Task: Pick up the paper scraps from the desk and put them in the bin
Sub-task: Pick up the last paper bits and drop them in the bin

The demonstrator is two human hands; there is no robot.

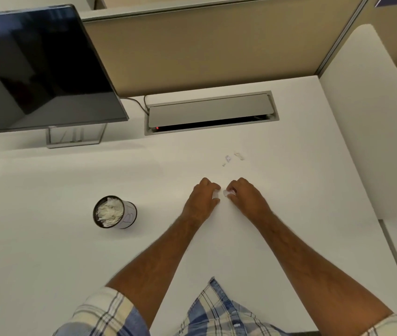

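Both my hands rest close together on the white desk [47, 251]. My right hand [245, 197] is curled with a small white paper scrap [226, 193] pinched at its fingertips. My left hand [203, 198] is curled beside it, with a bit of white showing at its fingers; whether it holds a scrap is unclear. Beyond the hands lie a few tiny paper scraps [238, 156], with another pair [227, 160] just to their left. The bin [129, 215] is a small round cup to the left of my hands, filled with crumpled white paper.
A dark monitor [40, 69] on a metal stand [74, 138] occupies the back left. A grey cable hatch [210, 112] is set into the desk at the back. A beige partition [216, 44] and a white side panel [367, 117] bound the desk.
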